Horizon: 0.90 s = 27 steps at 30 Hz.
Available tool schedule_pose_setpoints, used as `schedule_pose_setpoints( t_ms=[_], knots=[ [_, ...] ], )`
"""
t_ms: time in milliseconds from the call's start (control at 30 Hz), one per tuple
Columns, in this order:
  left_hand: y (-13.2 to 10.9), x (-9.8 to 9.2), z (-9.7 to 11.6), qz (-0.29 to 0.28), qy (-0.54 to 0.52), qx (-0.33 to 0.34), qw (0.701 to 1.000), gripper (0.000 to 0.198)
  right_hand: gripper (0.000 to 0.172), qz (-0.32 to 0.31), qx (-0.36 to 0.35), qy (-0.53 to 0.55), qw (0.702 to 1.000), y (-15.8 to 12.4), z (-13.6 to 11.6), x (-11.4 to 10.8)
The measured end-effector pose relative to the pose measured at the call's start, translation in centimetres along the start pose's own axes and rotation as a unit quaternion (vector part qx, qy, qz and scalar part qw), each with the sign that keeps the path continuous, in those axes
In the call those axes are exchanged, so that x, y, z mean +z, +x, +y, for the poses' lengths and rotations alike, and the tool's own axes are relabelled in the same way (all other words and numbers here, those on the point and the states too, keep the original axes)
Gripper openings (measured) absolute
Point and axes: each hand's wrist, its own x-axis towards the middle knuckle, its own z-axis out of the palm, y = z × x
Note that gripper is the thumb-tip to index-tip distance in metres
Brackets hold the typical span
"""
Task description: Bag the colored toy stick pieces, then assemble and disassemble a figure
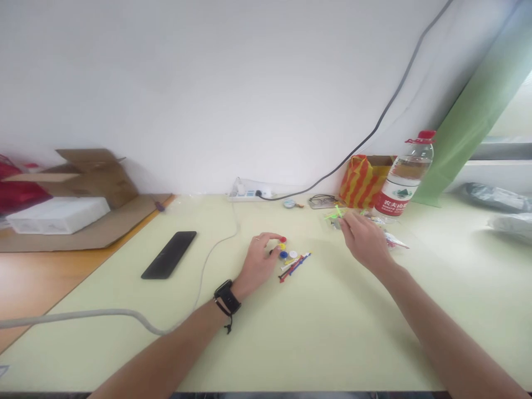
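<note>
Forearms: the left forearm (170, 349) and right forearm (440, 332) are cut by the lower edge; a black watch (227, 297) is worn at the left wrist.
Left fingers: index and thumb of the left hand (255, 263) are held apart, the index tip at the red disc (283, 239) — contact cannot be confirmed.
Right fingers: the right hand (368, 241) is bent over a bright green piece (338, 210); thumb and fingertips are brought close to it, but whether it is gripped cannot be told.
Disc cluster: a yellow disc (282, 246), blue disc (283, 255) and white disc (293, 254) are grouped beside the left thumb.
Sticks: coloured sticks (290, 271) are laid slantwise, just nearer the camera than the discs.
State of the pieces: discs and sticks appear to be already gathered, loose and unjoined; the green piece and a small packet (397, 242) are left at the right, well apart from them.
Surround: a water bottle (402, 180) and striped bag (361, 180) are placed beyond the right hand; a black phone-like slab (170, 255) is laid to the left, a power strip (249, 190) by the wall.
Obscured: a dark piece (271, 252) is mostly covered by the left hand; the right palm is unseen, and the packet's contents are too blurred to be identified.
</note>
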Motion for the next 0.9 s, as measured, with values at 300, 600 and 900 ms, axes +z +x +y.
schedule_pose_setpoints(
  t_ms=[300,600,900],
  knots=[
    [-0.1,0.3,-0.2,-0.011,0.041,0.025,0.999,0.017,0.027,-0.238,-0.016,-0.071,0.969,-1.0,-0.5,4.0],
    [-0.5,0.4,0.2,-0.043,0.084,0.050,0.994,0.016,0.031,-0.152,0.036,-0.014,0.988,-0.9,-0.3,1.9],
    [-0.3,0.4,-0.1,-0.048,0.107,0.076,0.990,0.011,0.026,-0.204,-0.184,0.254,0.927,-2.8,-4.7,0.8]
  ],
)
